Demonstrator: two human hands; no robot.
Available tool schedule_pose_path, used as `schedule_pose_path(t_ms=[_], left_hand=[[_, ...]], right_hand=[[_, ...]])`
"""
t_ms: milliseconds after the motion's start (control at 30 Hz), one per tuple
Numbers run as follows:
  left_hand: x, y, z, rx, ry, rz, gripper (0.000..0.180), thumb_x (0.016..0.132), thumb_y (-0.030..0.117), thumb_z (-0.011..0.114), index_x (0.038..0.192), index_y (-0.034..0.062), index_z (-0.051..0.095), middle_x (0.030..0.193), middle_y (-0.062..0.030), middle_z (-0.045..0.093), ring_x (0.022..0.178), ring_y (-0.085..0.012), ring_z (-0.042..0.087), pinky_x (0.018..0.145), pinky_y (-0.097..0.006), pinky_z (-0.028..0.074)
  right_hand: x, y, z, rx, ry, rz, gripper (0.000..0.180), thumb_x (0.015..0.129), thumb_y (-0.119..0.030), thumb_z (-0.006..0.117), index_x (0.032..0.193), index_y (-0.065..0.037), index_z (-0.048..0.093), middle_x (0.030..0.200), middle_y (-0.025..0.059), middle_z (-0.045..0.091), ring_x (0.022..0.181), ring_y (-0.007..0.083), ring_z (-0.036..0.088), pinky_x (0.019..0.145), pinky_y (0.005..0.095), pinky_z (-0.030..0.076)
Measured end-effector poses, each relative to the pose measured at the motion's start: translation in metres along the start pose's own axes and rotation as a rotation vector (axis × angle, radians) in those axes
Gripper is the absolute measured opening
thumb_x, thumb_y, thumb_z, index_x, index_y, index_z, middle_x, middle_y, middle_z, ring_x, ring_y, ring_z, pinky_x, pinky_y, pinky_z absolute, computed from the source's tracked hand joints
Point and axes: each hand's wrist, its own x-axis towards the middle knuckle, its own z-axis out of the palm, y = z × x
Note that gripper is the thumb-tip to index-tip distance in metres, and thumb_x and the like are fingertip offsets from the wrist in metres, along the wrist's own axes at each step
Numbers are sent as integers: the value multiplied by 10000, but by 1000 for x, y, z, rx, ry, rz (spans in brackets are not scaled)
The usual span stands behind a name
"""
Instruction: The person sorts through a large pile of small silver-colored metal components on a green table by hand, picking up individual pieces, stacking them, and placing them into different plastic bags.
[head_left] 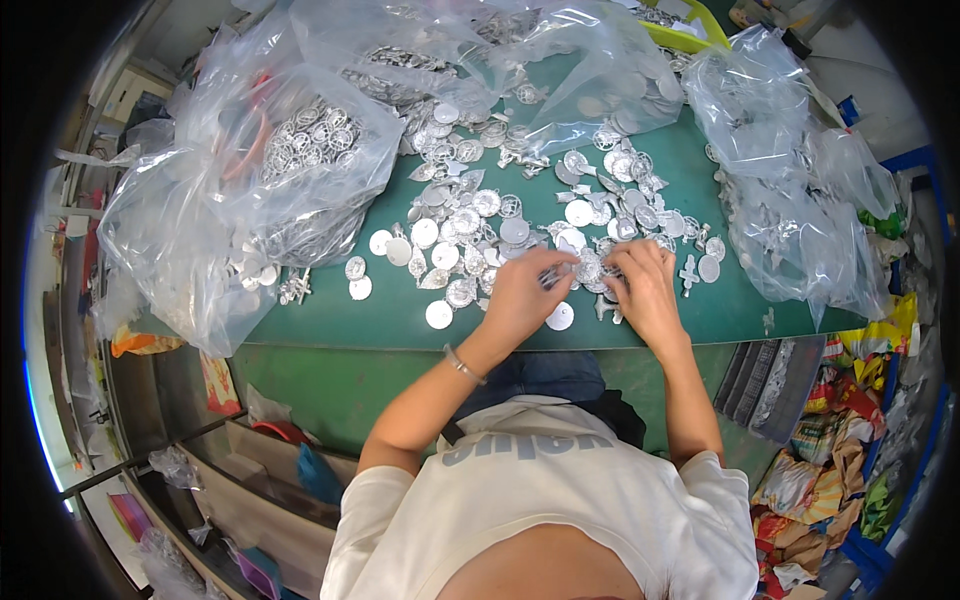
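Silver metal pendants lie in a loose heap across the green tabletop, many of them round discs, some openwork or cross-shaped. Near the table's front edge my left hand is closed, with small silver pendants between thumb and fingers. Close by on its right, my right hand curls its fingers down on silver pieces at the heap's near side; their exact shape is partly hidden. Between the two hands lies a round patterned pendant. A plain disc rests just below my left fingers.
A large clear plastic bag full of openwork pendants stands at the left. More bags lie along the back, and another bag sits at the right. A yellow-green tray is at the far right. Grey crates stand below the table's right side.
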Motion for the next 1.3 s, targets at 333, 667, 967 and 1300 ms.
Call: schedule_pose_path(t_ms=[333, 667, 967, 1300], left_hand=[[75, 14, 35, 682, -333, 83, 387, 596, 329, 781, 842, 64, 646, 811, -118, 631, 758, -300, 628, 640, -389, 494], [85, 5, 35, 439, -320, 41, 299, 623, 218, 774, 771, 44, 581, 754, -106, 617, 678, -284, 604, 610, -363, 475], [61, 14, 7, -1191, -368, -644, 360, 815, 50, 603, 1163, 34, 511, 730, -10, 521, 595, -87, 471, 458, -194, 334], [19, 15, 41, -1318, -411, -835, 374, 912, 318, 481, 1149, 30, 505, 953, -103, 601, 761, -224, 632, 458, -241, 440]], right_hand=[[-18, 50, -18, 1368, 270, 628, 169, 913, -91, 474, 1040, 0, 539, 778, 10, 549, 656, 74, 475, 594, 204, 390], [3, 14, -15, -72, -193, 365, 280, 742, -87, 645, 1002, -12, 570, 935, 172, 612, 807, 378, 593, 691, 417, 468], [-4, 50, -16, 882, 25, 558, 104, 791, -54, 608, 857, 22, 581, 712, 73, 571, 598, 165, 507, 554, 274, 380], [-11, 9, -25, 709, -39, 403, 198, 841, -154, 588, 967, -7, 548, 652, 58, 544, 528, 123, 476, 463, 250, 358]])
